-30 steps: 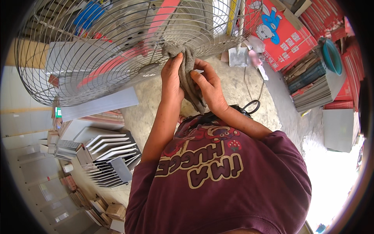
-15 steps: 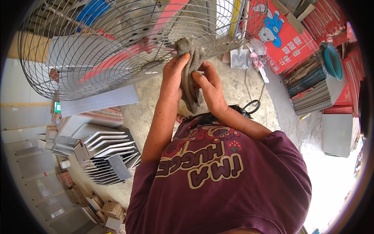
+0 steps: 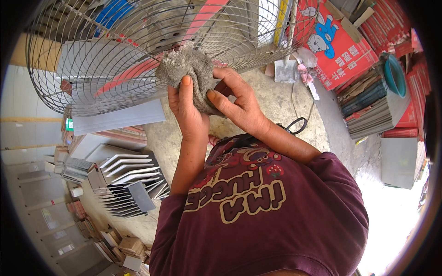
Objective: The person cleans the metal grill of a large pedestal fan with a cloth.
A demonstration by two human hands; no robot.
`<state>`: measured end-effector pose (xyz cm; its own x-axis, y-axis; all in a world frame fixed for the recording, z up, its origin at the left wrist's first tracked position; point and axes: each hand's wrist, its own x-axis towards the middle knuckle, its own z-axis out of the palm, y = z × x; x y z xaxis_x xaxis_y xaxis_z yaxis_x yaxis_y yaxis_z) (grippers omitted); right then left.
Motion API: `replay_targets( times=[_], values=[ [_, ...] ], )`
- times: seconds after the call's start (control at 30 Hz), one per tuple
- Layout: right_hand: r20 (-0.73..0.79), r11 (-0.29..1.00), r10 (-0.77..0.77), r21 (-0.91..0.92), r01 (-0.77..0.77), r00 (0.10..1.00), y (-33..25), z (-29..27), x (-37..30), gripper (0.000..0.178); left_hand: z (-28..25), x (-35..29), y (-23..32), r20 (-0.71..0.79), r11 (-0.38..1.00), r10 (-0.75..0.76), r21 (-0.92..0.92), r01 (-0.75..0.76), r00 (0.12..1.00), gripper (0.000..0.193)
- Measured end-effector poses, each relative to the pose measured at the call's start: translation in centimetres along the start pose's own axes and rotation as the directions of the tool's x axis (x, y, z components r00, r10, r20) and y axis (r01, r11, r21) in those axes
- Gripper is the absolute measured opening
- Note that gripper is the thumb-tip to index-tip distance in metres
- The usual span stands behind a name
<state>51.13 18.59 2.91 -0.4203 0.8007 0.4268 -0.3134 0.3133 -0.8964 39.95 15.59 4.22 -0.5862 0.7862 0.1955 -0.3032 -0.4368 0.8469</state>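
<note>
A crumpled grey-brown cloth (image 3: 184,66) is bunched between my two hands, in front of a large fan's wire guard (image 3: 110,69). My left hand (image 3: 189,106) pinches it with the thumb on the near side; its other fingers are partly hidden behind the cloth. My right hand (image 3: 237,99) grips the cloth's lower right edge between thumb and curled fingers. Behind the wires show the fan's red blades (image 3: 133,76). The cloth overlaps the guard in the view; whether it touches the wires I cannot tell.
Grey sample panels stand in a rack (image 3: 133,193) at the left. Red cartons (image 3: 338,50) and stacked tiles (image 3: 375,112) line the right side, with a teal basin (image 3: 394,76) on top. A thin cable (image 3: 294,101) trails over the concrete floor (image 3: 276,101).
The cloth was a narrow hanging fold and is now bunched wider and higher. My left hand has shifted left with it, and my right hand has moved slightly left too.
</note>
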Motion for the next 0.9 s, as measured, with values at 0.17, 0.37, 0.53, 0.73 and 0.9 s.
replay_targets(
  times=[0.17,0.37,0.53,0.73,0.9],
  values=[
    [-0.108,0.990,0.136,0.058,-0.130,0.985,1.0,-0.4,-0.2,0.042,0.5,0.9,-1.4,0.014,0.992,-0.118,-0.051,0.118,0.993,0.028],
    [-0.199,0.952,0.282,0.180,-0.248,0.939,1.8,-1.5,-0.8,0.044,1.9,1.5,-3.0,0.013,0.937,-0.337,-0.097,0.337,0.941,0.021],
    [-0.242,0.950,0.289,0.195,-0.246,0.926,2.6,-2.3,-1.0,0.046,2.3,2.3,-4.6,0.047,0.925,-0.379,-0.025,0.380,0.924,0.027],
    [-0.262,0.942,0.318,0.195,-0.273,0.911,2.7,-2.4,-1.4,0.047,2.5,2.6,-5.0,0.051,0.905,-0.425,0.016,0.425,0.904,0.027],
    [-0.269,0.935,0.335,0.210,-0.284,0.903,2.7,-2.1,-1.7,0.043,2.0,2.5,-4.9,0.070,0.889,-0.457,0.056,0.454,0.887,0.020]
  ],
)
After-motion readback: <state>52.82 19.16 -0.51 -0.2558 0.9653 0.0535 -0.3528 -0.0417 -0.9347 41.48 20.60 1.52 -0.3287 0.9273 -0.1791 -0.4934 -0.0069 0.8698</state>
